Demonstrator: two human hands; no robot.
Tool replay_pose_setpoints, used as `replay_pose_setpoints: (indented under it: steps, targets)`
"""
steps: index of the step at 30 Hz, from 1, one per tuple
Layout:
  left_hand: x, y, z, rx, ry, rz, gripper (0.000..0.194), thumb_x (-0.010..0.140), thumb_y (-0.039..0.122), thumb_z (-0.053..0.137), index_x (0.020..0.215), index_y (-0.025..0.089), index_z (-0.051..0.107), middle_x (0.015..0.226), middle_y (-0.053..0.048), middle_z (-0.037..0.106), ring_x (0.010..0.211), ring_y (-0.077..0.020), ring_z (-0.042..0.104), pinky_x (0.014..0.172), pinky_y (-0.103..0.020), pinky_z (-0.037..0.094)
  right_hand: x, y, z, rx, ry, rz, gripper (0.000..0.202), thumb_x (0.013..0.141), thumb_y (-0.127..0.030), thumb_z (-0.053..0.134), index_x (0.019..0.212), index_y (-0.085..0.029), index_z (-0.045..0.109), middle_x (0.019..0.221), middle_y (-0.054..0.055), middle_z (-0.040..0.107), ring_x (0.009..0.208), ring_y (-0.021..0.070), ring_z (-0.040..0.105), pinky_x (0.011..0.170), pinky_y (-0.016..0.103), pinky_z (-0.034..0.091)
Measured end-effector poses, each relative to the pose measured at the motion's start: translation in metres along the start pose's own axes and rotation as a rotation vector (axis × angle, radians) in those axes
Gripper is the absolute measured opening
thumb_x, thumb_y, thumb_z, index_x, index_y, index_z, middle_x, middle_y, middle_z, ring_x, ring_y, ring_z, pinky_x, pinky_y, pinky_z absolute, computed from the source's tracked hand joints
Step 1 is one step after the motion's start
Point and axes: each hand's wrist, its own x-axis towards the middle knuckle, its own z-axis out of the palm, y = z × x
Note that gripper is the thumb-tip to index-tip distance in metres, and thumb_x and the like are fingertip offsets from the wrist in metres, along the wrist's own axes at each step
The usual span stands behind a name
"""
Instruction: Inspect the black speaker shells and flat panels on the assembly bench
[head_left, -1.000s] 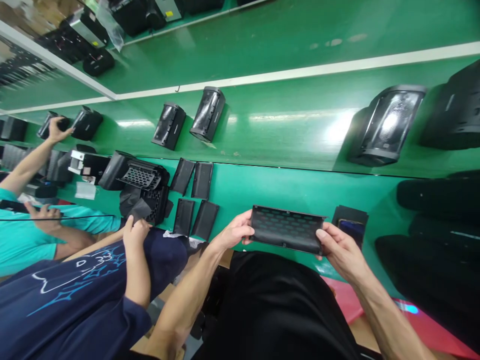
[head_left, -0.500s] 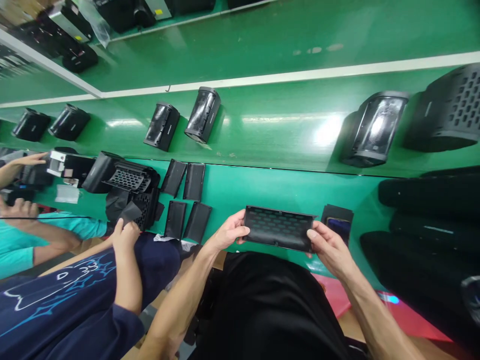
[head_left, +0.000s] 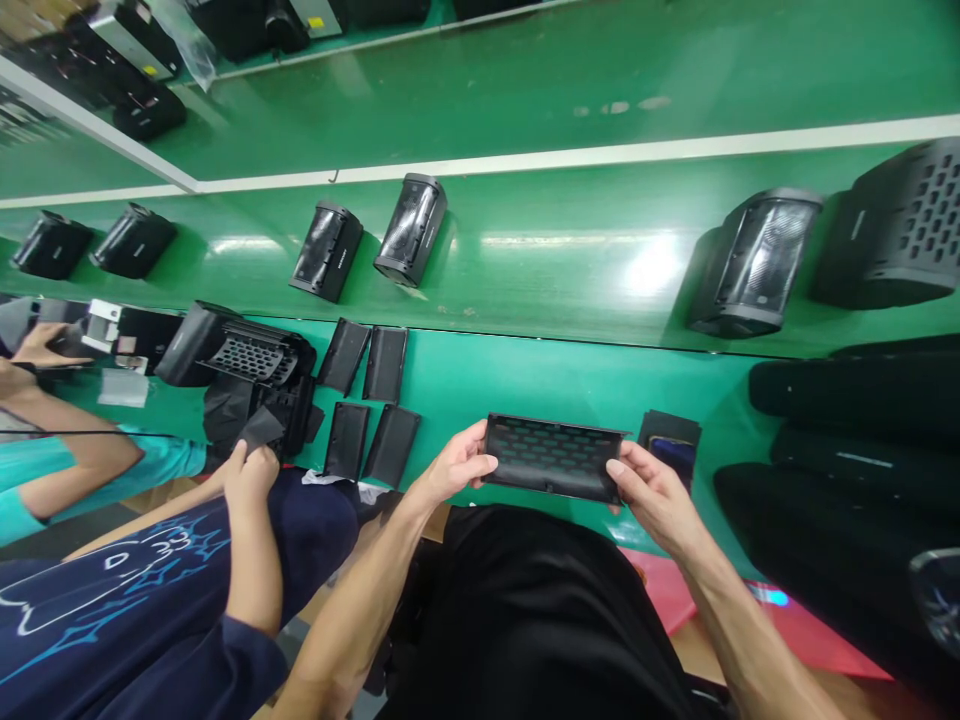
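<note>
In the head view, the black perforated panel (head_left: 553, 455) was held over the near part of the green counter (head_left: 465, 370). The left hand (head_left: 465, 465) had its grip pinched on one end, thumb in front and fingers behind; the right hand (head_left: 651, 485) had its grip likewise on the other end. Leftward, four thin dark panels (head_left: 385, 363) lay in two pairs near a black housing (head_left: 187, 345), whose contents could not be made out. A co-worker's hand (head_left: 252, 480) held a dark sheet (head_left: 262, 428). A phone (head_left: 673, 452) lay near the right hand.
</note>
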Motion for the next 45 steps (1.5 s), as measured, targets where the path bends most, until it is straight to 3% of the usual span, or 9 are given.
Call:
replay_pose_setpoints:
  steps: [9, 12, 15, 18, 21, 28, 36, 41, 45]
  targets:
    - [0.008, -0.002, 0.008, -0.249, 0.030, -0.073, 0.043, 0.075, 0.031, 0.076, 0.111, 0.017, 0.058, 0.080, 0.005, 0.057, 0.044, -0.0011, 0.034, 0.040, -0.017, 0.025, 0.003, -0.009, 0.009, 0.119, 0.037, 0.128, 0.040, 0.076, -0.054, 0.090, 0.085, -0.021, 0.069, 0.056, -0.004, 0.057, 0.040, 0.0102, 0.048, 0.037, 0.023, 0.039]
    - [0.010, -0.004, 0.007, -0.318, 0.024, -0.041, 0.045, 0.082, 0.044, 0.078, 0.112, 0.016, 0.059, 0.077, 0.005, 0.057, 0.043, -0.0028, 0.040, 0.040, -0.018, 0.026, 0.003, -0.014, 0.013, 0.170, 0.072, 0.165, 0.042, 0.070, -0.051, 0.095, 0.087, -0.020, 0.072, 0.063, -0.002, 0.063, 0.042, 0.0091, 0.048, 0.036, 0.022, 0.041]
    - [0.013, -0.012, 0.007, -0.408, -0.048, 0.061, 0.066, 0.083, 0.064, 0.078, 0.123, 0.015, 0.060, 0.075, 0.001, 0.061, 0.048, -0.0083, 0.052, 0.044, -0.020, 0.035, 0.004, -0.017, 0.015, 0.222, 0.102, 0.153, 0.045, 0.065, -0.048, 0.099, 0.088, -0.018, 0.075, 0.069, 0.000, 0.066, 0.043, 0.0076, 0.048, 0.035, 0.021, 0.042]
    - [0.021, -0.024, 0.013, -0.472, -0.137, 0.158, 0.084, 0.067, 0.061, 0.093, 0.133, 0.020, 0.062, 0.091, -0.006, 0.072, 0.070, -0.0174, 0.068, 0.060, -0.027, 0.051, 0.007, -0.016, 0.016, 0.260, 0.095, 0.129, 0.045, 0.065, -0.047, 0.100, 0.089, -0.017, 0.077, 0.069, 0.000, 0.066, 0.041, 0.0066, 0.048, 0.035, 0.020, 0.040]
    - [0.034, -0.034, 0.026, -0.442, -0.169, 0.184, 0.078, 0.059, 0.047, 0.101, 0.126, 0.022, 0.070, 0.110, -0.011, 0.076, 0.098, -0.0274, 0.073, 0.083, -0.039, 0.058, 0.010, -0.015, 0.019, 0.274, 0.077, 0.116, 0.043, 0.066, -0.047, 0.099, 0.088, -0.017, 0.077, 0.068, 0.000, 0.065, 0.040, 0.0058, 0.047, 0.035, 0.020, 0.039]
    - [0.054, -0.031, 0.047, -0.326, -0.038, 0.199, 0.076, 0.059, 0.054, 0.099, 0.122, 0.018, 0.077, 0.117, -0.012, 0.079, 0.124, -0.0370, 0.066, 0.114, -0.053, 0.044, 0.014, -0.021, 0.028, 0.236, 0.078, 0.104, 0.045, 0.067, -0.051, 0.098, 0.079, -0.017, 0.071, 0.058, -0.003, 0.058, 0.038, 0.0068, 0.046, 0.035, 0.020, 0.037]
    - [0.050, -0.028, 0.044, -0.317, -0.029, 0.179, 0.073, 0.059, 0.053, 0.099, 0.120, 0.018, 0.079, 0.119, -0.012, 0.079, 0.126, -0.0372, 0.066, 0.116, -0.054, 0.044, 0.020, -0.017, 0.023, 0.028, 0.135, 0.079, 0.051, 0.070, -0.063, 0.090, 0.089, -0.023, 0.066, 0.065, -0.004, 0.055, 0.047, 0.0120, 0.047, 0.042, 0.026, 0.042]
    - [0.045, -0.034, 0.042, -0.298, -0.092, 0.165, 0.069, 0.065, 0.043, 0.098, 0.126, 0.019, 0.076, 0.128, -0.012, 0.077, 0.129, -0.0357, 0.065, 0.116, -0.053, 0.044, 0.033, -0.019, 0.017, -0.451, 0.310, -0.156, 0.069, 0.069, -0.064, 0.087, 0.124, -0.025, 0.069, 0.110, 0.008, 0.072, 0.087, 0.0242, 0.065, 0.075, 0.037, 0.055]
    - [0.041, -0.031, 0.043, -0.286, -0.112, 0.146, 0.068, 0.066, 0.043, 0.097, 0.126, 0.019, 0.076, 0.133, -0.012, 0.075, 0.130, -0.0354, 0.064, 0.117, -0.052, 0.044, 0.038, -0.019, 0.015, -0.507, 0.247, -0.122, 0.062, 0.074, -0.069, 0.081, 0.115, -0.022, 0.073, 0.108, 0.009, 0.076, 0.075, 0.0222, 0.064, 0.069, 0.037, 0.054]
